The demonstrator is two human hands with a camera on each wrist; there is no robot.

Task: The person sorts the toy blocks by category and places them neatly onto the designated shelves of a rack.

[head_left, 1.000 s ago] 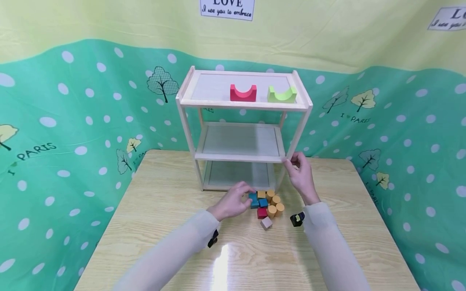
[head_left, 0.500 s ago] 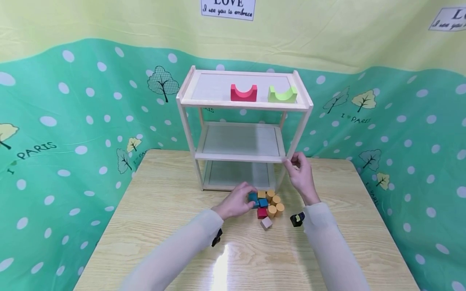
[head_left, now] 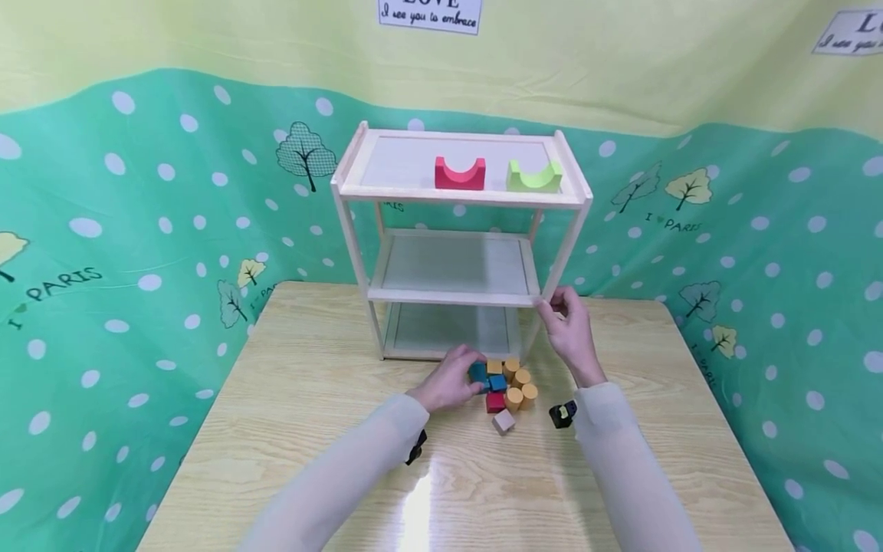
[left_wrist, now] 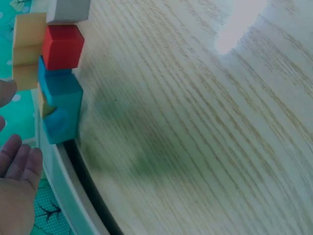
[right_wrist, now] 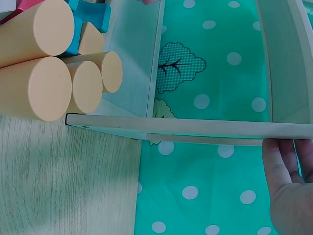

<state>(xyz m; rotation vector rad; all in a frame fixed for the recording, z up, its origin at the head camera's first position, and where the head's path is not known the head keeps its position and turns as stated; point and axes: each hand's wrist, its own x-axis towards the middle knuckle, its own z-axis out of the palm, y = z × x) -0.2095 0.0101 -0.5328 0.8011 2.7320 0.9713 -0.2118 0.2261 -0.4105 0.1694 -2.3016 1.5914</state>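
Note:
My left hand [head_left: 451, 379] reaches to the left edge of a block cluster, thumb and fingers spread about a teal block [head_left: 477, 373] with a curved notch. In the left wrist view, the teal block [left_wrist: 66, 105] stands apart from the fingers [left_wrist: 17, 161]. My right hand [head_left: 571, 337] pinches the right front post of a white wooden shelf rack [head_left: 455, 297] at middle-shelf height; its fingers [right_wrist: 276, 166] touch the post in the right wrist view. Beside the teal block sit a blue block [head_left: 497, 382], a red cube [head_left: 495, 402] and several orange cylinders [head_left: 513, 399].
On the top shelf stand a red arch-cut block [head_left: 460, 176] and a light green one [head_left: 534, 179]. A pale cube [head_left: 503, 422] lies in front of the cluster. An orange block [head_left: 494, 367] sits behind it. A patterned curtain [head_left: 172, 192] hangs behind the wooden table [head_left: 310, 345].
My left hand has moved slightly right, its fingers coming around the teal block. The right hand keeps its place on the rack's post.

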